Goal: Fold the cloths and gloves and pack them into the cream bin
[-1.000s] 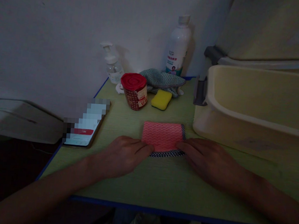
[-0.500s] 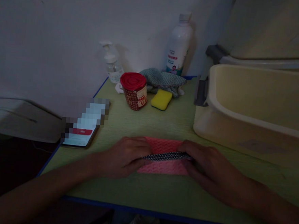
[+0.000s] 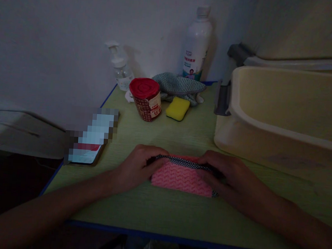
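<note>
Cloth (image 3: 182, 179) runs crosswise, long axis from left hand (image 3: 137, 170) to right hand (image 3: 232, 176).

The light in this room is weak. Behind the counter (image 3: 162, 211) I see a greyish wall (image 3: 61, 37), with soft shadows on it. The counter has a green top and a blue edge (image 3: 175, 239). At its left, below the wall, it is too dark to distinguish the floor.

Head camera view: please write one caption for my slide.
Left hand and right hand hold a pink cloth with dark patterned trim over a green tabletop.
</note>
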`<state>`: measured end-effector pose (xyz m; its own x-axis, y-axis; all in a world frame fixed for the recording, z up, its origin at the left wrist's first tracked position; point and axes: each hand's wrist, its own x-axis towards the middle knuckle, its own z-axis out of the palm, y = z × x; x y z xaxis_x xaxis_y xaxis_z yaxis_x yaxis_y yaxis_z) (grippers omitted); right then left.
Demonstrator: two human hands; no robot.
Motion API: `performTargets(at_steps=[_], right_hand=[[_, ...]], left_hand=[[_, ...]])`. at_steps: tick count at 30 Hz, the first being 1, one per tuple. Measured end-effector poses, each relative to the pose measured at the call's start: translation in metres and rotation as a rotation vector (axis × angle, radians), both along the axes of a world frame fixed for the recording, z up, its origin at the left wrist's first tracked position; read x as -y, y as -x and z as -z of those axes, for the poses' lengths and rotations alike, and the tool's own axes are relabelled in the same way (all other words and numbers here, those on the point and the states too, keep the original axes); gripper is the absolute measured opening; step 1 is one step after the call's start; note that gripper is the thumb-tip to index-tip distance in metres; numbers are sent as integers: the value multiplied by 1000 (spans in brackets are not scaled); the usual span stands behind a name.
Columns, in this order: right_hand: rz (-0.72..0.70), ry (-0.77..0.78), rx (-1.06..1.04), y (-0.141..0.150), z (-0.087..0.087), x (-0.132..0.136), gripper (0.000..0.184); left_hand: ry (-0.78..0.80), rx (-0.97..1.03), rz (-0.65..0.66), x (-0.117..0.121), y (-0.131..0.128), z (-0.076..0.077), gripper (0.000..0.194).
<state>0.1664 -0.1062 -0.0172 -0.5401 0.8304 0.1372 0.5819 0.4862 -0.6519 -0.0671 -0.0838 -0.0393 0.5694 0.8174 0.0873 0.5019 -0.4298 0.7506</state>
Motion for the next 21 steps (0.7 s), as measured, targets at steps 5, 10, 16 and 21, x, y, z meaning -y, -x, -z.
performTargets(at_steps=[5, 10, 16, 21], right_hand=[[14, -19, 8, 0, 3, -3, 23], [73, -11, 41, 4, 5, -7, 22], [110, -21, 126, 9, 4, -9, 18], [103, 28, 163, 8, 2, -11, 16]], left_hand=[[-1, 10, -42, -1, -4, 0, 24], [46, 15, -132, 0, -7, 3, 14], [-12, -15, -123, 1, -11, 1, 13], [-263, -117, -86, 6, -11, 1, 16]])
